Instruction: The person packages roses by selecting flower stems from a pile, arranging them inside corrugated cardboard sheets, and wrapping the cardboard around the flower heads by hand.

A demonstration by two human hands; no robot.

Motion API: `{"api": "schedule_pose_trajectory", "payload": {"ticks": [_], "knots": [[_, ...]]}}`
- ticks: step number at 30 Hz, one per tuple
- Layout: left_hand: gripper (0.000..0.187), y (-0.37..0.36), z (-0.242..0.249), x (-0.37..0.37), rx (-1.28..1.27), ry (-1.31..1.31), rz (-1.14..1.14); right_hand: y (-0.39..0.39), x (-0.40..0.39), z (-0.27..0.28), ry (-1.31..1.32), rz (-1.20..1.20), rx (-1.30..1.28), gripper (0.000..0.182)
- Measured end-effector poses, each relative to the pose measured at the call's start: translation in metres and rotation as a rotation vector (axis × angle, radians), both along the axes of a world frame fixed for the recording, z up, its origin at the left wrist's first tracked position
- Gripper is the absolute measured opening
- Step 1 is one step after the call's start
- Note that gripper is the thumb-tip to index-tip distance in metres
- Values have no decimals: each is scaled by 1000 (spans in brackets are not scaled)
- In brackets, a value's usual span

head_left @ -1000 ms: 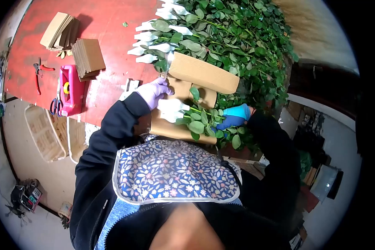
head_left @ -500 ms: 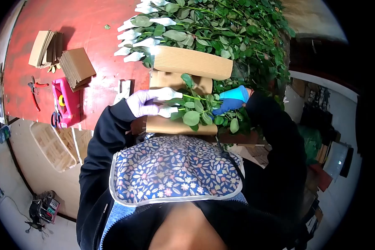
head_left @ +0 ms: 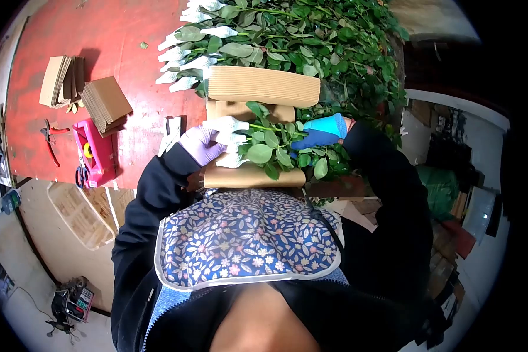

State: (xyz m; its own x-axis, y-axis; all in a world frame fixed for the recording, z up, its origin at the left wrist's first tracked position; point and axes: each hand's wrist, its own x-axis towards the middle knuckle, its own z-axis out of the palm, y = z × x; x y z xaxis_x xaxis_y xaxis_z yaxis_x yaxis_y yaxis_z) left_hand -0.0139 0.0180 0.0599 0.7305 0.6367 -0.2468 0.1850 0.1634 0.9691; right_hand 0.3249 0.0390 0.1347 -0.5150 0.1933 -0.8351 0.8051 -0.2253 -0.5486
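In a lilac glove, my left hand (head_left: 202, 145) has its fingers curled round the white-sleeved heads of a few roses (head_left: 271, 139). Their heads lie stacked one beside another, pointing left, and the leafy stems run right. My right hand (head_left: 320, 130), in a blue glove with a lighter cuff, is closed round the stems below the leaves; foliage hides part of its fingers. Under the roses lies a sheet of brown cardboard (head_left: 255, 176), its near edge against my apron. A strip of corrugated cardboard (head_left: 264, 85) lies just beyond.
Many more white-sleeved roses (head_left: 311, 47) are heaped at the back of the red table (head_left: 135, 35). To the left are cardboard stacks (head_left: 107, 104), pruning shears (head_left: 53, 141), a pink tape dispenser (head_left: 100, 154) and scissors (head_left: 82, 175). A plastic basket (head_left: 79, 214) stands below the table edge.
Both hands have shifted slightly with the roses, the right one leftward and up. A third white-sleeved head now shows by my left hand. The whole view has tilted a little.
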Motion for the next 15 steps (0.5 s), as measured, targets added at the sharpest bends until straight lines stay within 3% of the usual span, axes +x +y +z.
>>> {"api": "schedule_pose_trajectory", "payload": {"ticks": [4, 6, 7, 8, 10, 15], "knots": [[48, -6, 11, 6, -150, 34, 78, 0, 5, -18, -45, 117, 77, 54], [51, -8, 18, 13, -320, -92, 149, 0, 19, -49, -92, 166, 54, 53], [59, -8, 20, 16, -114, -32, 142, -4, 25, -62, -147, 222, 29, 52], [59, -8, 28, 15, -113, -29, 138, -10, 31, -73, -145, 217, 29, 52], [66, -8, 46, 14, 682, 484, 144, -17, 35, -80, -63, 144, 136, 61], [67, -15, 41, 2, 839, 614, 110, -13, 28, -73, -92, 93, 30, 66]]}}
